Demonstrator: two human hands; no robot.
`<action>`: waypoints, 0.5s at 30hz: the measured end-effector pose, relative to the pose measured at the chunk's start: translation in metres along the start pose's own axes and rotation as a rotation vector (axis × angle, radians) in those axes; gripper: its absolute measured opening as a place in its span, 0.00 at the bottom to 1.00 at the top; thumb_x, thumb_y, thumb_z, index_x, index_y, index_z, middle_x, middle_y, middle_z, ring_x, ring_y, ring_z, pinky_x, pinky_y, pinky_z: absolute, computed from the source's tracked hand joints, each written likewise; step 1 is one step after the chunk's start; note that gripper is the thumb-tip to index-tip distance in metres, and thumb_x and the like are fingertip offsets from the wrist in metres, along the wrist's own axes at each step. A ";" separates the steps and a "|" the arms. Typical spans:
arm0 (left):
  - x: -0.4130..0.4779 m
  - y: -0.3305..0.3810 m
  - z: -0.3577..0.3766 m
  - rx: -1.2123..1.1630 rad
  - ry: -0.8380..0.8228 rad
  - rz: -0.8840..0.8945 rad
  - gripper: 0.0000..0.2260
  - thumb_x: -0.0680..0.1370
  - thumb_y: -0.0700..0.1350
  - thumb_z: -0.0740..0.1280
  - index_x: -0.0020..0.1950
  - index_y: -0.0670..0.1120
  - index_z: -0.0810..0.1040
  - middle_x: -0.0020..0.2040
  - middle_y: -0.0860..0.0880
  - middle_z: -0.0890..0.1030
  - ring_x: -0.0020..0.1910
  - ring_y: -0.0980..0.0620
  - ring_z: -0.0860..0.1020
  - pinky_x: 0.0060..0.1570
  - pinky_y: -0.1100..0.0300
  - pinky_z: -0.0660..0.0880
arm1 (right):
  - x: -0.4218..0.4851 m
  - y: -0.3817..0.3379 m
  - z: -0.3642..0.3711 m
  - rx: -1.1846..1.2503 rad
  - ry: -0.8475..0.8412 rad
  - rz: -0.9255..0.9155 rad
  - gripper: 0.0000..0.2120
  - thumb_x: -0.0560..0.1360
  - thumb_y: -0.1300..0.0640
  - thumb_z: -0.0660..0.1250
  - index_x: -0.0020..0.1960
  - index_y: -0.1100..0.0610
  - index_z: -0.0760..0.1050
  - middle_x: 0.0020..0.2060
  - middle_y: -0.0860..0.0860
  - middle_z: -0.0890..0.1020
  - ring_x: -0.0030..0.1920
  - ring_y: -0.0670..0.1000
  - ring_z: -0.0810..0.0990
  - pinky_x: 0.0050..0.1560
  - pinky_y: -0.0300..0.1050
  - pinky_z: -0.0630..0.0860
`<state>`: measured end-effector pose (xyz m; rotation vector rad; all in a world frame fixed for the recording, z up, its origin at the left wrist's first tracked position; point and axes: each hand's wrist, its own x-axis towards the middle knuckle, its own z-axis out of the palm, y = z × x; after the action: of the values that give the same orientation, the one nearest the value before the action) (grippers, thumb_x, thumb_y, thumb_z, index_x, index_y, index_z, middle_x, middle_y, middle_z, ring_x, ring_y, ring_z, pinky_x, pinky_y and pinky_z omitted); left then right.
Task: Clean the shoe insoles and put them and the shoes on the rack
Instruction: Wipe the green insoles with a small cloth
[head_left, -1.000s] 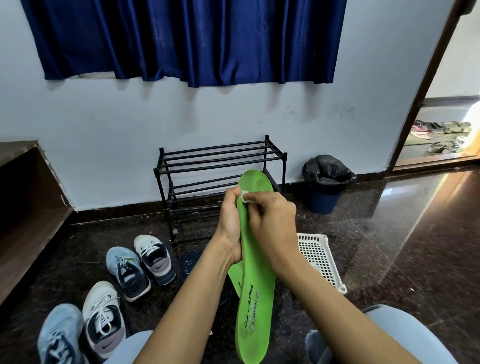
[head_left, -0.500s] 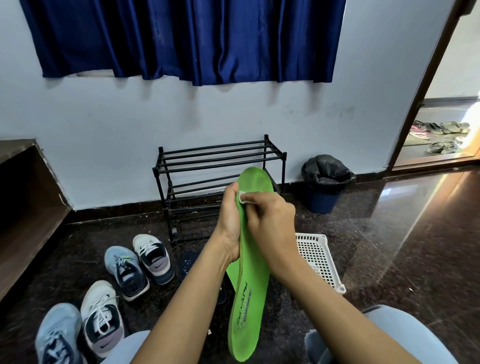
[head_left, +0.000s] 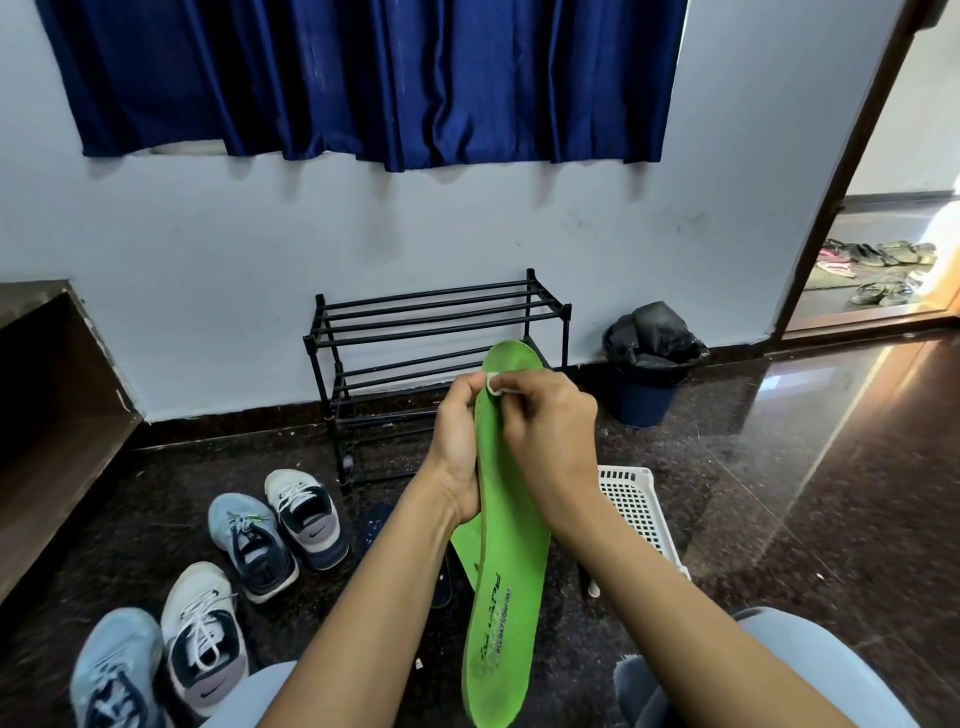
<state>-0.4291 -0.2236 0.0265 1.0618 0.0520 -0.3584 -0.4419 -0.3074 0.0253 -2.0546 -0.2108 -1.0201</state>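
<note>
A long green insole (head_left: 506, 587) stands upright in front of me, toe end up. My left hand (head_left: 457, 447) grips its left edge near the toe. My right hand (head_left: 545, 436) pinches a small white wipe (head_left: 493, 384) and presses it against the insole's upper part. A second green insole (head_left: 465, 545) lies on the floor behind it, mostly hidden. A dark insole (head_left: 374, 525) lies on the floor beside my left forearm. Several sneakers stand at the left: a blue one (head_left: 249, 540), a white one (head_left: 306, 514), and another pair (head_left: 202, 629) closer to me. The black rack (head_left: 431, 322) stands empty against the wall.
A white perforated basket (head_left: 639, 509) sits on the dark floor behind my right forearm. A blue bin with a black bag (head_left: 649, 364) stands right of the rack. A wooden bench (head_left: 47, 415) runs along the left. An open doorway (head_left: 878, 275) at the right shows sandals.
The insole has tilted slightly, its heel end swinging a little left and back. Both hands stay near its toe, with the wipe shifting only slightly.
</note>
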 end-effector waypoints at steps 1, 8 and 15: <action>-0.001 0.000 0.001 0.003 -0.005 0.005 0.23 0.79 0.57 0.55 0.40 0.45 0.83 0.36 0.44 0.81 0.34 0.48 0.80 0.36 0.60 0.74 | 0.003 0.001 0.000 0.006 0.014 0.007 0.10 0.69 0.69 0.68 0.45 0.58 0.83 0.41 0.53 0.84 0.43 0.53 0.82 0.48 0.44 0.77; -0.001 0.001 0.000 -0.001 0.018 -0.001 0.21 0.78 0.56 0.54 0.37 0.45 0.79 0.34 0.46 0.79 0.33 0.49 0.78 0.35 0.62 0.72 | -0.012 -0.004 0.001 0.042 -0.011 0.002 0.11 0.68 0.69 0.68 0.46 0.58 0.83 0.41 0.52 0.85 0.43 0.53 0.82 0.49 0.45 0.77; -0.003 -0.003 0.003 0.045 0.019 -0.021 0.22 0.78 0.57 0.55 0.39 0.44 0.80 0.33 0.45 0.79 0.31 0.48 0.78 0.32 0.62 0.73 | 0.000 0.002 0.001 0.033 -0.004 0.052 0.10 0.70 0.68 0.67 0.46 0.57 0.83 0.41 0.52 0.85 0.44 0.53 0.82 0.49 0.51 0.78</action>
<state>-0.4335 -0.2264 0.0258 1.1100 0.0728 -0.3700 -0.4401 -0.3085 0.0240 -2.0217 -0.1742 -0.9746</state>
